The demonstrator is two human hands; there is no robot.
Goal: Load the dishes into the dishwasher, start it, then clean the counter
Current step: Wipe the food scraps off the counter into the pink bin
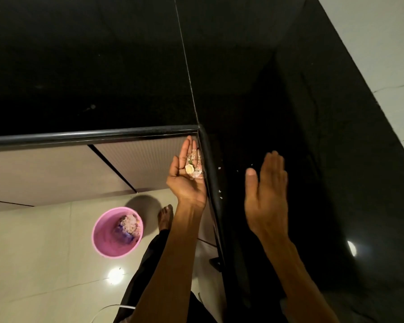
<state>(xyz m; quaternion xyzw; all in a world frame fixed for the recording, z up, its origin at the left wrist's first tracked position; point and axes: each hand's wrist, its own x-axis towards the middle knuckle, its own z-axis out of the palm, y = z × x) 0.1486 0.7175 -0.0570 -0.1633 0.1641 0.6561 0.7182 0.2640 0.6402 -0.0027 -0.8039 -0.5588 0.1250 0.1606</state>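
Your left hand [187, 177] cups scraps [193, 170] at the counter [254, 89] edge; your right hand [267, 194] lies flat, fingers straight, on it.

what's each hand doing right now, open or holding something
Left hand: open, palm up at the counter edge, cupping food scraps.
Right hand: open, fingers straight, over the black counter; holds nothing.

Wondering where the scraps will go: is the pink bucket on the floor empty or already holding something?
Not empty. The pink bucket holds a heap of pale scraps and something bluish in its bottom, well below the rim.
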